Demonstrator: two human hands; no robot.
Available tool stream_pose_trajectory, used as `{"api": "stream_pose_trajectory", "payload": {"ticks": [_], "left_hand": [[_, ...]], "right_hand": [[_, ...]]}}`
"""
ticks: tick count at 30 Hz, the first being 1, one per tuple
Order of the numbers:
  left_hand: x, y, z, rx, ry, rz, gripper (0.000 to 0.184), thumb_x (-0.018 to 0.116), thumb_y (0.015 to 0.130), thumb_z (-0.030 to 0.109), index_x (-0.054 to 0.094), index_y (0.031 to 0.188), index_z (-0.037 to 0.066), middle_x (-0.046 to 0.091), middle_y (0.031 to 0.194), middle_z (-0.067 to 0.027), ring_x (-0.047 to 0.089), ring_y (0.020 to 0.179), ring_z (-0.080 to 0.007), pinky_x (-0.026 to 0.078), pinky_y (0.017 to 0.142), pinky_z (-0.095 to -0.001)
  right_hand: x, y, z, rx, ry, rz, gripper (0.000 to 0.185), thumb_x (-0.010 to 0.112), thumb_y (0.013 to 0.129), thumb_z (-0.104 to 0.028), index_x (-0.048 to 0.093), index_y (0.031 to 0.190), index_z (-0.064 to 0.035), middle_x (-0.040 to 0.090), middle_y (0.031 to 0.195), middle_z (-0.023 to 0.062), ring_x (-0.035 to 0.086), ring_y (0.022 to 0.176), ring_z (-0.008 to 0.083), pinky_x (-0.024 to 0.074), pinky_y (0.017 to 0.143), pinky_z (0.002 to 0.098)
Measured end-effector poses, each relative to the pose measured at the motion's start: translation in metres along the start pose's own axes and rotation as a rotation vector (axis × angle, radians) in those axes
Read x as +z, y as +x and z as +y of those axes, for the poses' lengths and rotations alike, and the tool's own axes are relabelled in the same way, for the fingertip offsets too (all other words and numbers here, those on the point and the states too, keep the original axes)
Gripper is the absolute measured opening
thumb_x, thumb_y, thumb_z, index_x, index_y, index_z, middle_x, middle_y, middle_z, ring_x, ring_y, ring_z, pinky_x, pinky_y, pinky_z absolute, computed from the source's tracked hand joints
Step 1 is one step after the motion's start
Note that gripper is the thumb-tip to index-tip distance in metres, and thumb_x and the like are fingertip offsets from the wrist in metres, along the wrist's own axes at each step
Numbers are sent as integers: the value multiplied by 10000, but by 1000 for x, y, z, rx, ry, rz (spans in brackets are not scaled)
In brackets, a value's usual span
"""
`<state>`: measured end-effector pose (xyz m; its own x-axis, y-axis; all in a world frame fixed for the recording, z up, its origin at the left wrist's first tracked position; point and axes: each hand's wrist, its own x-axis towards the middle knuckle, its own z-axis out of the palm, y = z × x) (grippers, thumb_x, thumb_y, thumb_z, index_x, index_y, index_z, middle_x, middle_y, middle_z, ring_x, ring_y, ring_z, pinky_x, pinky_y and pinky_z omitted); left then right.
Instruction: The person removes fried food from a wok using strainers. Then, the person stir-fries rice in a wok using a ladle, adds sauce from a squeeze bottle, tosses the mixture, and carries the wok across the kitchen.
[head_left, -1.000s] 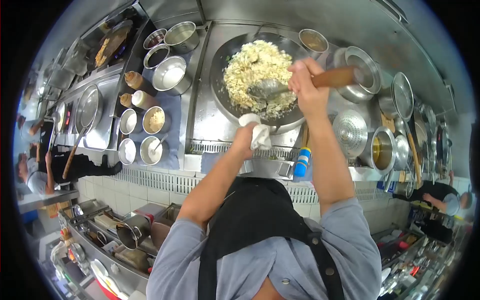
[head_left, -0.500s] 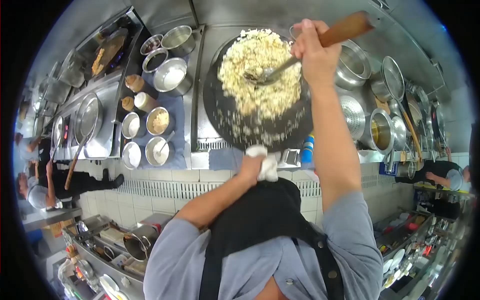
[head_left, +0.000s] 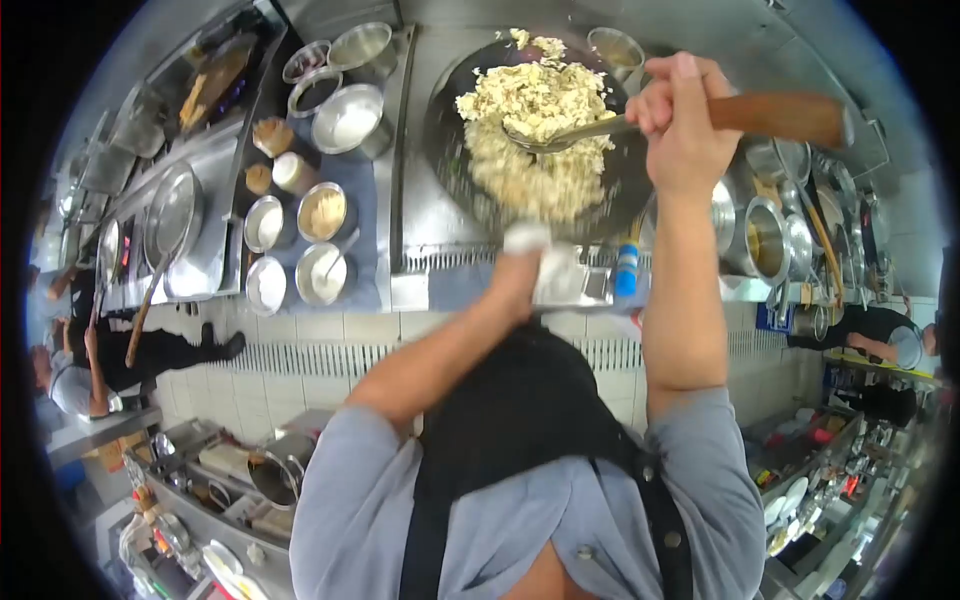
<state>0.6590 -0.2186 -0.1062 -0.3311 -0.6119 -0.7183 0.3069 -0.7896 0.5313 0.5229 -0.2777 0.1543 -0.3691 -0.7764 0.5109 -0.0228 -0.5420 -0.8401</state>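
Observation:
Fried rice (head_left: 540, 100) lies in a large black wok (head_left: 440, 130), its lower part blurred and a few bits above the rim. My right hand (head_left: 690, 120) is closed around the wooden handle of a metal ladle (head_left: 565, 133), whose bowl sits in the rice. At the wok's near edge my left hand (head_left: 518, 278) is closed on a white cloth (head_left: 560, 270); the part of the wok under the cloth is hidden. A blue bottle (head_left: 626, 270) stands just right of the cloth.
On the left are metal containers (head_left: 350, 118) with seasonings and squeeze bottles (head_left: 292, 172). A strainer (head_left: 172, 215) lies farther left. Pots and a bowl of yellow liquid (head_left: 765, 240) are on the right. Other people (head_left: 75, 370) stand at both far sides.
The wok was pulled towards me, then moved back away, and the rice has shifted in it. My right hand with the ladle has moved right, its handle now nearly level.

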Motion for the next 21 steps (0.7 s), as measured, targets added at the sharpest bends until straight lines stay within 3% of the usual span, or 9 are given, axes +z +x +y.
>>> {"api": "stream_pose_trajectory", "payload": {"ticks": [2, 6, 8, 11, 12, 14, 16, 18, 21], "left_hand": [[18, 24, 60, 72, -195, -254, 294, 555, 973, 173, 668, 1134, -45, 722, 1007, -141, 732, 855, -280, 629, 757, -483], [-7, 7, -1, 365, 437, 166, 329, 656, 912, 147, 672, 1132, -97, 727, 1093, -187, 720, 942, -291, 601, 816, -416], [-42, -11, -46, 338, 543, 43, 393, 673, 896, 114, 651, 1236, -82, 713, 1177, -210, 714, 1018, -300, 581, 860, -393], [-26, -24, -33, 286, 399, 72, 355, 608, 949, 124, 647, 1274, -15, 705, 1206, -182, 730, 1009, -269, 601, 836, -384], [-4, -29, 1, 56, 36, 1, 255, 570, 970, 144, 677, 1162, 14, 728, 1086, -146, 747, 892, -259, 624, 744, -400], [20, 2, 60, 113, -160, -200, 210, 572, 970, 199, 673, 1026, 23, 724, 896, -130, 733, 740, -272, 614, 630, -442], [11, 37, 48, 188, -48, -148, 295, 578, 975, 247, 670, 1079, -14, 724, 982, -149, 731, 832, -264, 609, 683, -453], [12, -12, 20, 254, 432, 196, 388, 673, 938, 239, 678, 1085, -120, 737, 1005, -200, 729, 931, -300, 583, 778, -406], [-31, -6, -50, 367, 243, -10, 457, 702, 901, 210, 645, 1197, -133, 724, 1109, -218, 708, 978, -268, 555, 839, -382]], "right_hand": [[6, -32, 36, 7, -158, -19, 222, 541, 1056, -140, 610, 930, 29, 470, 614, 10, 458, 538, 105, 461, 585, 288], [2, 5, 83, -10, -91, 64, 240, 554, 1055, -161, 607, 938, 42, 505, 632, 21, 492, 577, 121, 492, 612, 304], [0, 34, 35, -82, -28, 36, 250, 611, 1033, -202, 623, 897, 7, 563, 605, 20, 538, 534, 99, 460, 564, 262], [-5, 15, -8, -77, 34, 16, 256, 622, 1036, -214, 626, 912, 10, 562, 613, 12, 536, 531, 98, 458, 562, 261], [-10, -9, -8, -42, -10, 16, 256, 624, 1037, -218, 626, 920, 10, 559, 616, 8, 535, 529, 98, 459, 563, 261], [-15, -42, 21, -50, -132, -23, 253, 592, 1052, -220, 620, 957, 13, 553, 615, 2, 526, 515, 101, 461, 561, 261], [-16, -60, 84, 35, -31, -39, 246, 568, 1060, -213, 611, 969, 11, 551, 618, 2, 537, 541, 107, 471, 580, 274], [-27, -16, 103, -55, -65, 19, 261, 563, 1063, -219, 614, 966, 18, 534, 625, 4, 529, 568, 115, 489, 610, 299], [-19, 40, 27, -100, 7, 42, 293, 583, 1056, -243, 618, 949, 27, 531, 638, 25, 508, 577, 126, 508, 630, 332]]}}
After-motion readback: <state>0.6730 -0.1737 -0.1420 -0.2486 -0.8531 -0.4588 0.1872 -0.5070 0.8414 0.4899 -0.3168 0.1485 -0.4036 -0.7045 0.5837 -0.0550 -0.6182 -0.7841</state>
